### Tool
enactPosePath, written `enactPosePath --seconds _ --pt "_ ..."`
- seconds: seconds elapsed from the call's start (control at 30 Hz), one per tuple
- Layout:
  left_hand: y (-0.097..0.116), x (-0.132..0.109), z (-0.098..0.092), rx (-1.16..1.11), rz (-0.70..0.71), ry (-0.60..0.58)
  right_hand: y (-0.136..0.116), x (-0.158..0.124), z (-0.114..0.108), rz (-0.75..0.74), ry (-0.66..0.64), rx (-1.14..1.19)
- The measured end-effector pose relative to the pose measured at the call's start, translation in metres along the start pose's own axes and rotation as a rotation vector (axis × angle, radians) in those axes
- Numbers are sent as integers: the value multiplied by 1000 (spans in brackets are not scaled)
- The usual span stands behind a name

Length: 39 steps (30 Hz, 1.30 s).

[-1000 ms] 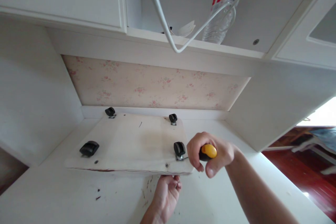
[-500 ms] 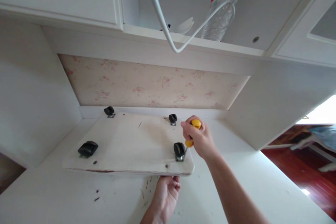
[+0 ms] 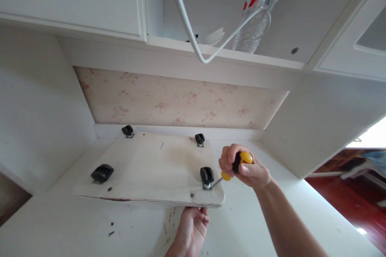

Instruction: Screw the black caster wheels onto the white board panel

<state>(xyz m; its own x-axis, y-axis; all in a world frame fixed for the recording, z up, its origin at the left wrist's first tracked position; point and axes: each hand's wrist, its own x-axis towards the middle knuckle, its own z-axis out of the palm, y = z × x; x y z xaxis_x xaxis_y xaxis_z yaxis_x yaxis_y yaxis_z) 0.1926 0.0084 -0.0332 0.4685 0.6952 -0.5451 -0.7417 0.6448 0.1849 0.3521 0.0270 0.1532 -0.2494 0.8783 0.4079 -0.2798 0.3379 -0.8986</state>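
Note:
A white board with rounded corners lies on the white surface, black caster wheels on its upper face. My right hand is wrapped round the yellow and black handle of a screwdriver. Its thin shaft leans down to the metal plate of the near right caster; I cannot make out whether the tip sits in a screw. Palm up, my left hand grips the board's front edge from below, fingers curled and partly hidden under it. Other casters stand at the far right, far left and near left.
Dark crumbs are scattered on the white surface in front of the board. Above, an open cabinet shelf holds a clear plastic bottle. A white cable hangs down in front of it. White side panels flank the nook.
My right hand has swung right and slightly down, tilting the screwdriver handle outward while its shaft stays by the near right caster. My left hand keeps its place under the board's edge.

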Motion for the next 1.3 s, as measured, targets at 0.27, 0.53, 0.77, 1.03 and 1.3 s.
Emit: enactPosePath --seconds 0.27,0.53,0.77,1.03,1.3 --pt "-1 4 1 -27 -19 40 4 14 -12 242 -214 -67" --pt "-3 11 1 -23 -37 116 16 -2 10 12 43 35" --pt "-7 37 -29 -34 -84 8 24 -3 33 -48 566 -235" --pt "-3 30 -20 -22 -100 22 21 -6 51 -106 1048 -455" --pt "0 11 3 -26 -60 87 1 14 -2 120 -88 16"
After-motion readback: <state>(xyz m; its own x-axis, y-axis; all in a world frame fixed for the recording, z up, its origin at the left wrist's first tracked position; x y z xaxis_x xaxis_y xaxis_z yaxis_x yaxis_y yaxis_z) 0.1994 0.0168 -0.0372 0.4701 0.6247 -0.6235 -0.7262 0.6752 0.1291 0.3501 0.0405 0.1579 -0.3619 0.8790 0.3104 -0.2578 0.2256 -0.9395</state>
